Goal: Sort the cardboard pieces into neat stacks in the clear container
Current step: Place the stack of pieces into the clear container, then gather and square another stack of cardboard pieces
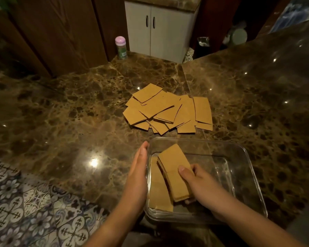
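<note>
A clear rectangular container [246, 157] sits on the brown marble floor in front of me. Inside it, at the left, lies a flat cardboard piece [158, 189]. My right hand [200, 186] grips a stack of brown cardboard pieces [175, 168], thumb on top, holding it tilted inside the container above that flat piece. My left hand [137, 177] has straight fingers pressed flat against the container's outer left wall. Beyond the container a loose pile of several cardboard pieces [168, 109] is spread on the floor.
A small bottle with a pink cap [121, 48] stands by a dark wooden door at the back. A white cabinet [159, 27] is behind it. Patterned tiles [25, 207] lie at the lower left.
</note>
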The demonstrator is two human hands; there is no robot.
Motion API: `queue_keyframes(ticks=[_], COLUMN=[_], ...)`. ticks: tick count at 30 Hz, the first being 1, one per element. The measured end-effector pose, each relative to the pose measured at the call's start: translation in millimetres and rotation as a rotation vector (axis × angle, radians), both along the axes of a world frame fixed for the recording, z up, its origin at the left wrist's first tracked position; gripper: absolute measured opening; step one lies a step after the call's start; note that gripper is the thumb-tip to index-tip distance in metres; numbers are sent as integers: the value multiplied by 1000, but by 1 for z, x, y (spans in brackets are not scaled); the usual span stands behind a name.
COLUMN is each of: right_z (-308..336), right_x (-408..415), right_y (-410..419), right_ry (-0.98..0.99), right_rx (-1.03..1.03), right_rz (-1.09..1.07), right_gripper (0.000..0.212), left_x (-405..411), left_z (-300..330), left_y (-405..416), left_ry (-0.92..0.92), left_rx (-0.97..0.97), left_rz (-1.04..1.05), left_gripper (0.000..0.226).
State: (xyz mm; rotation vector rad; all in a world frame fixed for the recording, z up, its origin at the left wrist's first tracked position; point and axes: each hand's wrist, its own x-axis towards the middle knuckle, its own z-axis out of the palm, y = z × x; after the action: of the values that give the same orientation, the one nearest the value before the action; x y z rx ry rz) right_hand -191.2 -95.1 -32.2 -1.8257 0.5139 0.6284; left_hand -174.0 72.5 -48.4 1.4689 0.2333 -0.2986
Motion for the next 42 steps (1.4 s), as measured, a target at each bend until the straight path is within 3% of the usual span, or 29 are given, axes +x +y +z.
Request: queue_keyframes(ticks=[2,5,7,10,13,15,17,19,21,23,25,27,29,33,39,42], right_z=[-4,-7,-4,-1,4,11,25,46,69,87,88,77,57,22,0,-7], right_x=[3,9,12,12,14,15,21,31,49,79,119,160,187,208,223,229], right_y=[9,20,25,29,25,19,7,-10,-29,-51,-73,-88,-96,-94,-88,-91], right_ry=[-2,-61,-18,37,39,-18,-93,-105,-125,-190,-263,-300,-204,-10,37,52], right_rx=[-60,-324,-299,-68,-21,-107,-325,-387,-245,-39,19,-118,-261,-452,-720,-592], right_rz=[120,376,333,206,233,316,437,495,487,309,89,-36,-104,-46,25,-45], right_gripper=[27,60,72,63,42,44,61,69,65,54,43,42,51,65,78,81], left_x=[2,5,5,5,6,7,11,19,39,70,108,147,181,217,223,225], left_z=[0,1,1,-1,-2,-4,-3,2,10,19,23,20,12,-8,-16,-12], left_y=[-2,-3,-2,-2,-3,-2,3,10,16,17,13,5,-8,-35,-60,-68], left_ry=[-20,-16,-13,12,30,48,47,13,-79,-201,-322,-385,-441,-431,-320,-296], left_rx=[12,-6,-42,-55,-60,-84,-59,27,111,211,330,478,700,1138,1214,1171], left_rz=[-1,-5,-18,-22,-13,-18,-39,-35,-17,-34,-86,-141,-233,-448,-516,-440], left_gripper=[68,71,85,97,86,76,71,68,62,57,55,51,49,55,44,60])
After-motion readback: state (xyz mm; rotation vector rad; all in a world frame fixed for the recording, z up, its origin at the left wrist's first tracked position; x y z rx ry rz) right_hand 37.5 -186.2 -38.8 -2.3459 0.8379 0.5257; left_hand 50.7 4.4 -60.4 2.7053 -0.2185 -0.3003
